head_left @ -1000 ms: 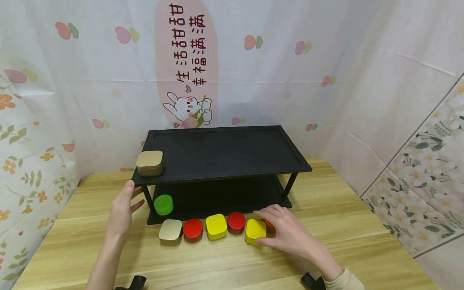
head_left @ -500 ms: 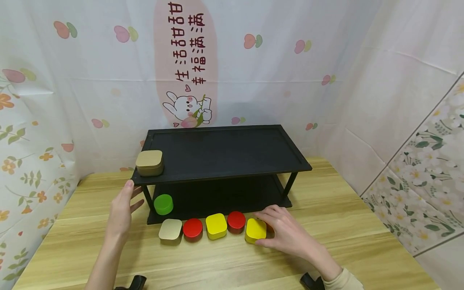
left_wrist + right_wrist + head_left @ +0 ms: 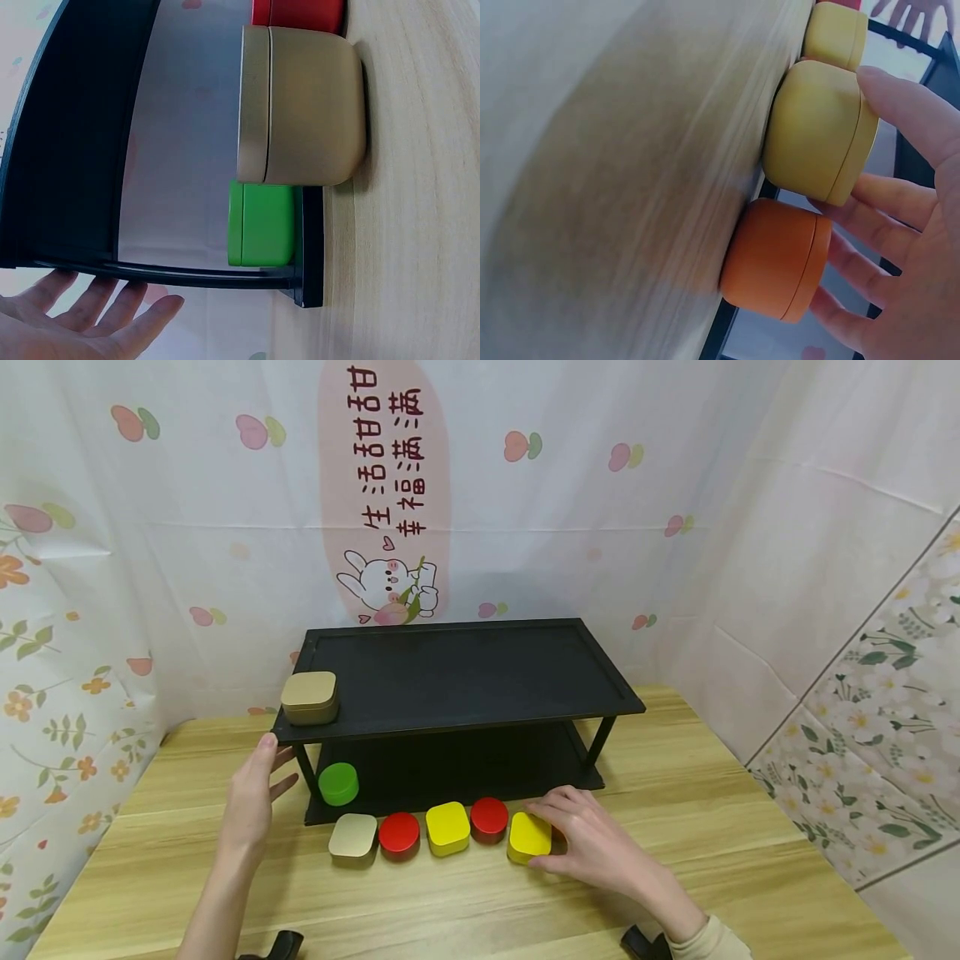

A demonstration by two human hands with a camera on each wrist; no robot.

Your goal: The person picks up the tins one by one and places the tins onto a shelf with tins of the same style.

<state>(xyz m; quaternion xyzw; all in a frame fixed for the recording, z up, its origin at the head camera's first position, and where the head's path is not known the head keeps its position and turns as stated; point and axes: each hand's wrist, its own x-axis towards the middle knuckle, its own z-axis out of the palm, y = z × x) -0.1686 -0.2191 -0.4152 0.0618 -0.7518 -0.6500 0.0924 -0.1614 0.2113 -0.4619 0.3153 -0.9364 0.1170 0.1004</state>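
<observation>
My right hand (image 3: 581,839) holds the right-hand yellow square tin (image 3: 529,837) at the end of the row, thumb on the near side and fingers behind it. In the right wrist view an orange tin (image 3: 776,259) stands beside that yellow tin, near my fingers; from the head it is mostly hidden by the hand. My left hand (image 3: 250,802) touches the left end of the black two-tier shelf (image 3: 465,677), fingers extended, as the left wrist view also shows. A beige square tin (image 3: 310,697) sits on the upper tier's left corner, above a green round tin (image 3: 338,783) on the lower tier.
Along the shelf's front edge on the wooden table (image 3: 420,914) stand another beige tin (image 3: 353,837), a red round tin (image 3: 399,835), another yellow tin (image 3: 447,827) and a second red tin (image 3: 489,820). A patterned curtain (image 3: 570,527) hangs behind the shelf.
Both hands keep nearly the same places, and the tins and shelf have not visibly moved. Less of the orange tin shows past the right hand in the head view.
</observation>
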